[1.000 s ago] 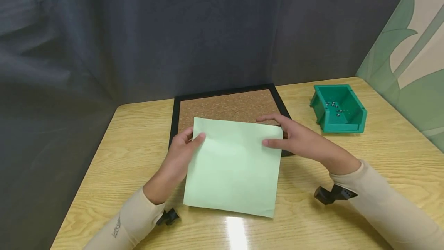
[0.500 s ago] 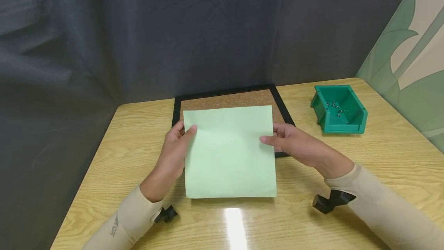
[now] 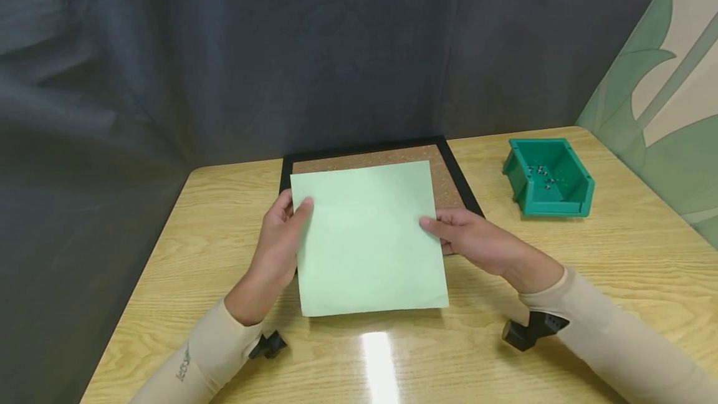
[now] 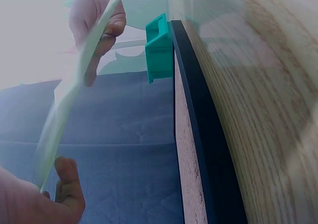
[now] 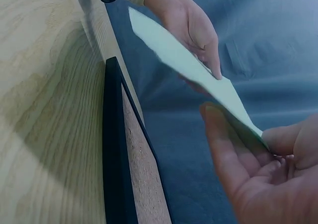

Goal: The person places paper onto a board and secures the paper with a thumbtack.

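Observation:
A pale green sheet of paper (image 3: 367, 242) is held up between both hands, raised off the table as the wrist views show. My left hand (image 3: 276, 248) pinches its left edge, thumb on the front and fingers behind. On the opposite edge my right hand (image 3: 477, 240) pinches the paper the same way; in the right wrist view its fingers (image 5: 221, 144) lie behind the sheet. Beyond the paper lies a cork board (image 3: 449, 182) with a black frame (image 3: 364, 148), its lower part mostly covered by the sheet in the head view.
A green plastic bin (image 3: 555, 207) with several small shiny pieces (image 3: 541, 172) inside stands at the right on the wooden table (image 3: 219, 217). A dark curtain (image 3: 314, 48) hangs behind the table. Wrist cameras (image 3: 530, 332) sit on both sleeves.
The right hand has slid its grip down the right edge, its raised fingers now behind the paper. The sheet has moved up and left, towards the board, and its tilt has changed.

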`<state>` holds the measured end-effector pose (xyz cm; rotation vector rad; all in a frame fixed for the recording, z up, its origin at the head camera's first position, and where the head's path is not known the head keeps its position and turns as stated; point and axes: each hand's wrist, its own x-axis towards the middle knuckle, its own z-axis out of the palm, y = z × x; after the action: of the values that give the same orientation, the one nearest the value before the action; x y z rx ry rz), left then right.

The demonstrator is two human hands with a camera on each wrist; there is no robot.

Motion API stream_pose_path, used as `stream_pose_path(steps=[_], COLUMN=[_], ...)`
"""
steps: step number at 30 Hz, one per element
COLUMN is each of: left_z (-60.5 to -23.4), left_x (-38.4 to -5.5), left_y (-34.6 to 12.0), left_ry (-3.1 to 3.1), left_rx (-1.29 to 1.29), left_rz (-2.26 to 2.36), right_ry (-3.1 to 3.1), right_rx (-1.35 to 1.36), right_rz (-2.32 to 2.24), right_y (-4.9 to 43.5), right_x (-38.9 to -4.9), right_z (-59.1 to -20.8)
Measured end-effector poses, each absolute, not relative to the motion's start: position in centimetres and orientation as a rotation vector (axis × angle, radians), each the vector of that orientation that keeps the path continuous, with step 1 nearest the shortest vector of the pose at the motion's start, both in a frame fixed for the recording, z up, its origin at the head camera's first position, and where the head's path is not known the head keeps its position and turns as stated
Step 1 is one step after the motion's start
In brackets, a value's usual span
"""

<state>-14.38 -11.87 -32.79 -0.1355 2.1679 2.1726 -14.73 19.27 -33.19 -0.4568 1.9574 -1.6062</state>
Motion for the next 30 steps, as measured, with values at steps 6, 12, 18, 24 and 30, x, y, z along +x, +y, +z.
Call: stream_pose_path(steps=[6, 12, 18, 24, 30], left_z=[-32.90, -33.10, -33.19, -33.38, -33.64], left_x=[-14.45, -14.32, -14.19, -14.08, -14.05], left_y=[-11.76, -11.73, -11.74, -11.49, -11.49], left_ry=[2.107, 2.042, 2.020, 2.017, 1.907], left_rx=[-0.079, -0.040, -0.012, -0.024, 0.046], left_rz=[2.191, 2.152, 2.168, 2.133, 2.064], right_ry=[1.961, 1.995, 2.033, 2.002, 2.013], right_rx=[-0.475, -0.410, -0.357, -0.318, -0.271], right_rz=[-1.637, -1.632, -1.663, -1.725, -1.782], right_y=[19.24, 19.13, 19.15, 19.13, 19.18], right_x=[-14.75, -14.70, -14.82, -14.94, -14.93], right_z=[-33.02, -32.61, -32.57, -32.83, -32.90])
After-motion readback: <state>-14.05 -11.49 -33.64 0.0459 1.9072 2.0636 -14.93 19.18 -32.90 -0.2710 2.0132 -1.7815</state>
